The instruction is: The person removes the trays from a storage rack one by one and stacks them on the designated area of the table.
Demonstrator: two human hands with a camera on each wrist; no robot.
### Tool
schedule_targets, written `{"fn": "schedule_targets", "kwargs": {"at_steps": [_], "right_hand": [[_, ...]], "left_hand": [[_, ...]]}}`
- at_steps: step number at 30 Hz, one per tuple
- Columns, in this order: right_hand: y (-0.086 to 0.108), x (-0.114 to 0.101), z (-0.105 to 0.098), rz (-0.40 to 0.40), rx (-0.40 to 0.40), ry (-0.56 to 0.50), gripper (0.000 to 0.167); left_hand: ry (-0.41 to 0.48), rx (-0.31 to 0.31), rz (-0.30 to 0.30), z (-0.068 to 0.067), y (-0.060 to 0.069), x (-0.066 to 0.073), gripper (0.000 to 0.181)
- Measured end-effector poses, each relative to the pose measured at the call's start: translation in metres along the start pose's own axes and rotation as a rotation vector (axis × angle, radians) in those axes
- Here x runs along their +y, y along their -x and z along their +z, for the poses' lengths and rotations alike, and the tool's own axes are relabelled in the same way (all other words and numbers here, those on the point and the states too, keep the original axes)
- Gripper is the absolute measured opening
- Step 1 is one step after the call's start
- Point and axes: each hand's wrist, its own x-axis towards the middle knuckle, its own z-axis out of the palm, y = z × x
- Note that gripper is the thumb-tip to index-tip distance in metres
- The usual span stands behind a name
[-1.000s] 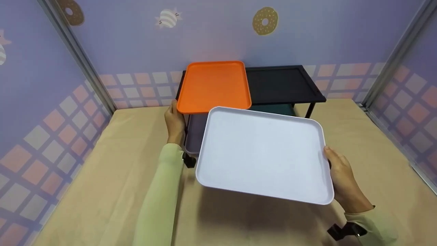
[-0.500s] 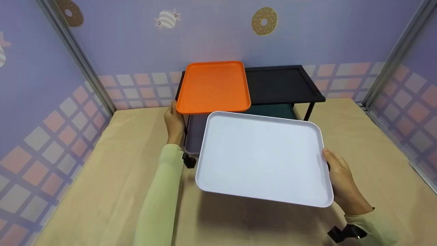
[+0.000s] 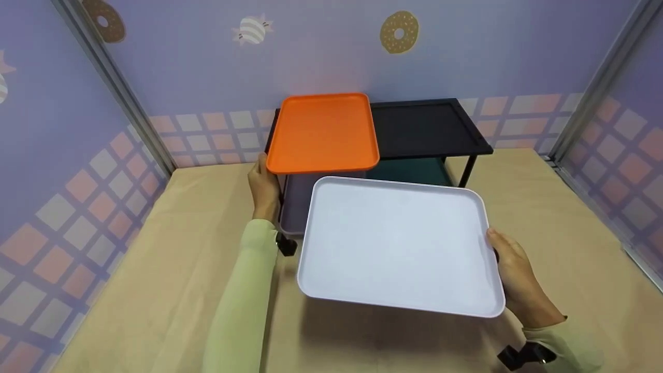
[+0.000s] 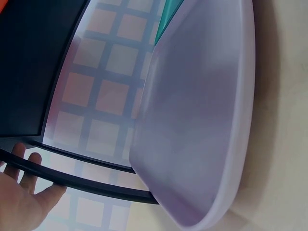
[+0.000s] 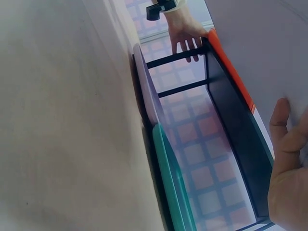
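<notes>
In the head view, a white rectangular tray (image 3: 399, 248) is held tilted above the table. My right hand (image 3: 518, 274) grips its right edge with the thumb on the rim; in the right wrist view, fingers lie against its underside. A black rack (image 3: 422, 127) stands by the back wall, and my left hand (image 3: 263, 189) holds its front left corner. The left wrist view has these fingers round the rack's black leg (image 4: 86, 184). An orange tray (image 3: 323, 133) lies on the left half of the rack's top.
Beneath the rack lie a greyish-purple tray (image 4: 187, 115) on the left and a green tray (image 5: 171, 178) on the right. The white tray partly hides both in the head view. Patterned walls (image 3: 331, 52) enclose the beige-covered table (image 3: 181, 290).
The white tray's far edge has dipped slightly toward me, uncovering more of the green and purple trays. My left hand stays at the rack corner.
</notes>
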Motion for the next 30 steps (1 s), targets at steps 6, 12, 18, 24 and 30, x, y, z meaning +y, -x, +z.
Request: {"fn": "schedule_targets", "kwargs": {"at_steps": [6,12,18,24,30], "right_hand": [[0.001,0.002,-0.001,0.012,0.007,0.030,0.047],[0.002,0.006,-0.001,0.023,-0.004,0.068,0.052],[0.003,0.009,0.001,0.048,-0.008,0.095,0.056],[0.004,0.011,0.002,0.069,-0.008,0.107,0.061],[0.005,0.014,0.001,0.086,-0.009,0.102,0.064]], "left_hand": [[-0.006,0.001,0.004,0.000,0.000,0.001,0.045],[-0.037,-0.005,-0.005,0.000,0.000,0.002,0.047],[-0.032,-0.004,-0.006,0.000,0.000,0.002,0.047],[-0.029,0.002,-0.001,0.000,-0.001,0.002,0.045],[-0.015,-0.007,-0.011,0.000,-0.002,0.001,0.044]]}}
